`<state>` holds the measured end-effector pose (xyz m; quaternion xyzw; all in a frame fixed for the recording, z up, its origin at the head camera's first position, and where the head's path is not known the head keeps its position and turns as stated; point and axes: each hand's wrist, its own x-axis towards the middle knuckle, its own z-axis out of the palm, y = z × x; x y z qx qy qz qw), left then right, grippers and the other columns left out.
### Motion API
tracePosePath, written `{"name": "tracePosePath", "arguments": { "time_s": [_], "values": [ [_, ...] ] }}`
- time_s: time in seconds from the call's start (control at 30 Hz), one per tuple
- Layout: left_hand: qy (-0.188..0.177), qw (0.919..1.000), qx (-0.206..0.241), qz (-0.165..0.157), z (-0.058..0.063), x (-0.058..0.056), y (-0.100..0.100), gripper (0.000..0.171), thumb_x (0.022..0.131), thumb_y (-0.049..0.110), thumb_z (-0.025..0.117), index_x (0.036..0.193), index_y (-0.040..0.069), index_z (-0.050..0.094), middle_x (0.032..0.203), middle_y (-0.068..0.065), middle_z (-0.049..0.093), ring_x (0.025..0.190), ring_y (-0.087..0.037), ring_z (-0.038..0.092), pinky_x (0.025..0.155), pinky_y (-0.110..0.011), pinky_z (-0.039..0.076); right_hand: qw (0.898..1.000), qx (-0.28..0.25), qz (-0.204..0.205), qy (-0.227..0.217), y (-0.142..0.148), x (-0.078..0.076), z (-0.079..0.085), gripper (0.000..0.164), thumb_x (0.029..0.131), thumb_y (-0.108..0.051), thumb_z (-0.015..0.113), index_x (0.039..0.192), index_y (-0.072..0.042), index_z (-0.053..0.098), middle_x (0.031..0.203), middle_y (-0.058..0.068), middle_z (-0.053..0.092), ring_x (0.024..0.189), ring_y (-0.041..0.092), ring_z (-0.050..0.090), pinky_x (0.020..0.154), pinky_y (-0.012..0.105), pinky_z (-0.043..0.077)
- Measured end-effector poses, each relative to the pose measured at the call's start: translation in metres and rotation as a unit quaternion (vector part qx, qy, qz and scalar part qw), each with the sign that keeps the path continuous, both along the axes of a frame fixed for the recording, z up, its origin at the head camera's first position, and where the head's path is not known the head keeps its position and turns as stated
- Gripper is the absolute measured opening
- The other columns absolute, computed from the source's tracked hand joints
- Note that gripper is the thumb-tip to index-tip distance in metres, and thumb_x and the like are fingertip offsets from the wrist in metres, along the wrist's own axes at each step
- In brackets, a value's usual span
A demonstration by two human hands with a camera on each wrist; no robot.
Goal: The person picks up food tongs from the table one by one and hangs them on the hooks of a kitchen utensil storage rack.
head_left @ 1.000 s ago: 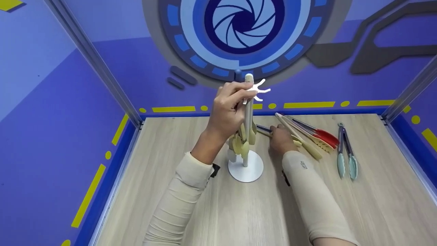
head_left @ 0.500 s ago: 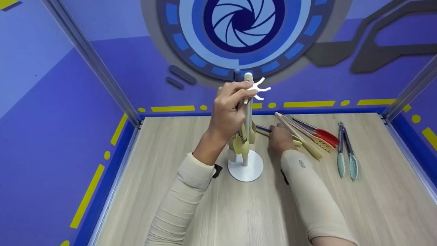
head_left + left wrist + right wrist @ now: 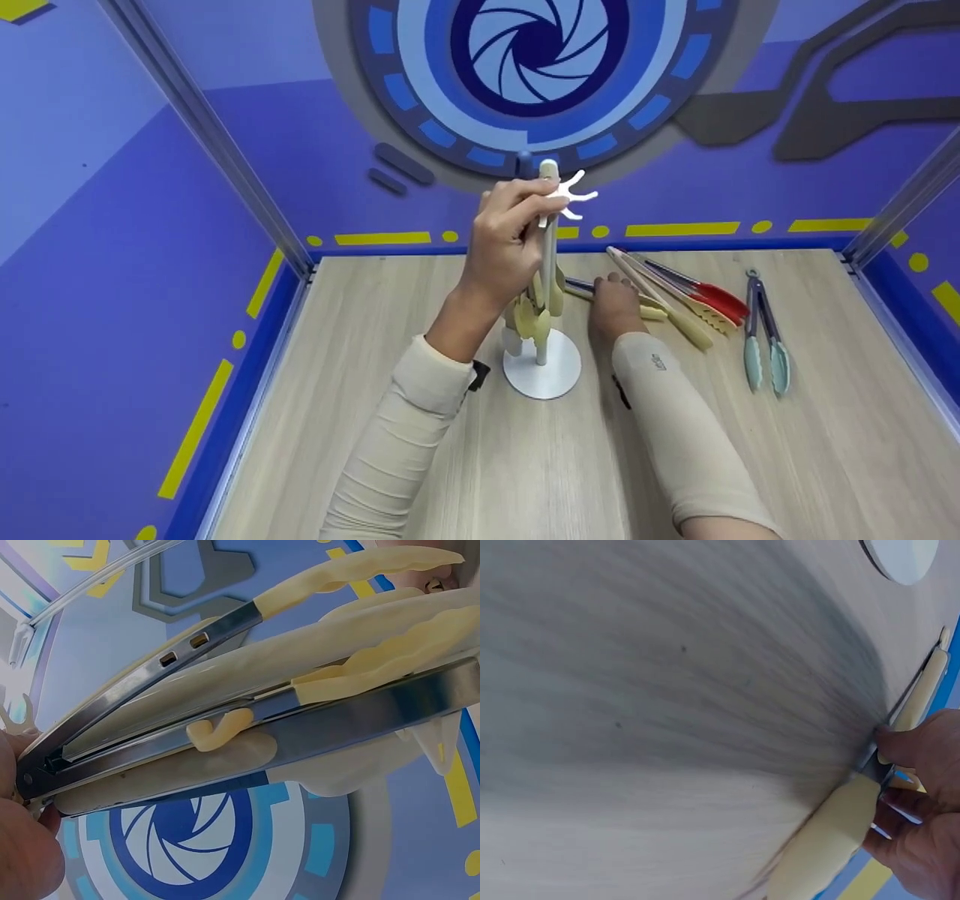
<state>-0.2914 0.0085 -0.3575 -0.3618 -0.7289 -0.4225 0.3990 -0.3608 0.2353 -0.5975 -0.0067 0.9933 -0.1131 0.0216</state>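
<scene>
My left hand [image 3: 504, 232] pinches the top of a white utensil stand [image 3: 541, 375], by its curved hooks. Metal tongs with yellow scalloped tips [image 3: 375, 675] hang there, their hinge end right at my fingers in the left wrist view. Other cream utensils [image 3: 247, 682] hang close behind them. My right hand [image 3: 616, 304] is low at the tabletop, right of the stand. Its thumb and fingers grip the metal middle of cream-and-metal tongs [image 3: 829, 840]; in the head view a yellow end [image 3: 654, 312] shows past the hand. Part of these tongs is hidden by the fingers.
Right of my right hand lie a long cream utensil [image 3: 679, 319], a yellow slotted utensil [image 3: 712, 315] and a red-headed utensil [image 3: 724, 300]. Farther right are tongs with pale green tips [image 3: 780, 367]. Purple-blue printed walls [image 3: 420, 187] border the wooden table [image 3: 420, 480].
My right wrist has shifted slightly left, and a little more of the yellow end shows beside the hand. My left hand keeps its hold at the stand's top.
</scene>
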Motion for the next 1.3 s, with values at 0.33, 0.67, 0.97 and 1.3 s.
{"name": "tracePosePath", "arguments": {
  "time_s": [0.33, 0.67, 0.97, 1.3],
  "values": [
    [-0.009, 1.0000, -0.001, -0.004, 0.001, 0.001, 0.003, 0.021, 0.097, -0.002, 0.069, 0.104, 0.010, 0.085, 0.118, -0.008, 0.079, 0.111, -0.024, 0.071, 0.095, -0.036, 0.051, 0.999, -0.043, -0.009, -0.017, 0.014, 0.005, 0.000, 0.038, 0.103, -0.003, 0.048, 0.136, 0.008, 0.062, 0.134, 0.035, 0.057, 0.128, 0.055, 0.057, 0.113, 0.065, 0.046],
    [-0.011, 0.9999, -0.001, 0.000, 0.001, 0.001, -0.001, 0.018, 0.100, 0.003, 0.069, 0.105, 0.010, 0.084, 0.118, -0.007, 0.079, 0.112, -0.024, 0.071, 0.095, -0.036, 0.052, 0.985, -0.165, -0.010, 0.053, 0.025, 0.015, 0.017, 0.030, 0.101, -0.006, 0.058, 0.124, 0.012, 0.061, 0.122, 0.037, 0.061, 0.110, 0.051, 0.066, 0.098, 0.065, 0.054],
    [-0.016, 0.9998, 0.008, -0.003, -0.001, 0.000, 0.002, 0.020, 0.097, -0.002, 0.069, 0.102, 0.010, 0.084, 0.117, -0.008, 0.080, 0.112, -0.025, 0.071, 0.095, -0.037, 0.051, 0.964, -0.262, -0.018, 0.046, 0.030, 0.027, 0.033, 0.052, 0.108, -0.015, 0.059, 0.156, 0.004, 0.047, 0.142, 0.029, 0.059, 0.120, 0.042, 0.063, 0.106, 0.059, 0.054],
    [-0.017, 0.9998, 0.008, 0.002, -0.003, -0.001, 0.000, 0.018, 0.099, 0.002, 0.070, 0.104, 0.011, 0.085, 0.118, -0.007, 0.079, 0.113, -0.024, 0.070, 0.095, -0.037, 0.051, 0.925, -0.350, 0.024, 0.149, 0.019, 0.051, 0.059, 0.049, 0.106, -0.009, 0.064, 0.154, -0.002, 0.055, 0.134, 0.026, 0.060, 0.119, 0.038, 0.063, 0.109, 0.054, 0.055]
  ]
}}
